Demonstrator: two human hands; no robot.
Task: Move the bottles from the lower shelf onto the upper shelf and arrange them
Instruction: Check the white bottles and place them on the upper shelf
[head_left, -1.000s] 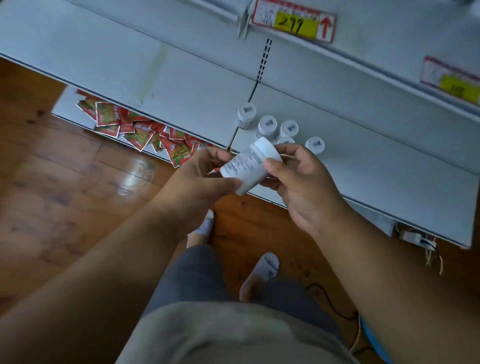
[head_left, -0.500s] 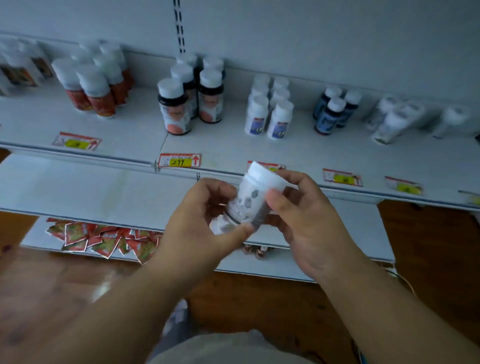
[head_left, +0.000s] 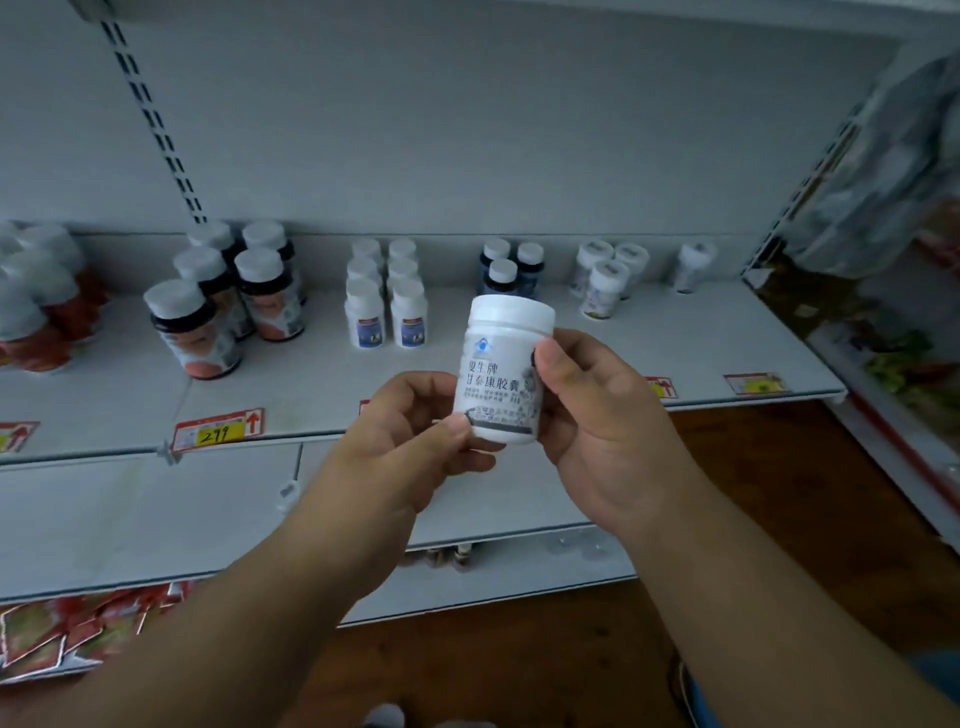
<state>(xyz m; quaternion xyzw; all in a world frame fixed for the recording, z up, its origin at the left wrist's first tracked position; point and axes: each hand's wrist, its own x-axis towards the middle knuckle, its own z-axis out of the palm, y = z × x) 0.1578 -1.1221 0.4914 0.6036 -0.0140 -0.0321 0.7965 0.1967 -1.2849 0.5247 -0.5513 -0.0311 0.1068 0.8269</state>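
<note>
A white bottle (head_left: 501, 364) with a white cap and a printed label stands upright between both hands, in front of the upper shelf (head_left: 675, 332). My left hand (head_left: 410, 441) pinches its lower left side. My right hand (head_left: 597, 415) grips its right side, thumb on the label. On the upper shelf stand groups of bottles: dark ones with orange labels (head_left: 228, 301), small white ones (head_left: 387, 301), dark blue ones (head_left: 506, 270), white ones (head_left: 605, 278) and a single white bottle (head_left: 693, 267). The lower shelf (head_left: 130, 519) shows below.
More orange-labelled bottles (head_left: 36, 306) stand at the far left of the upper shelf. Price tags (head_left: 218, 428) line its front edge. Red packets (head_left: 78, 623) lie on the bottom shelf. A neighbouring rack with goods (head_left: 893, 332) stands at the right. Wooden floor lies below.
The view has risen from the lower shelf to the upper shelf. Both hands have lifted the white bottle and turned it upright, label facing me.
</note>
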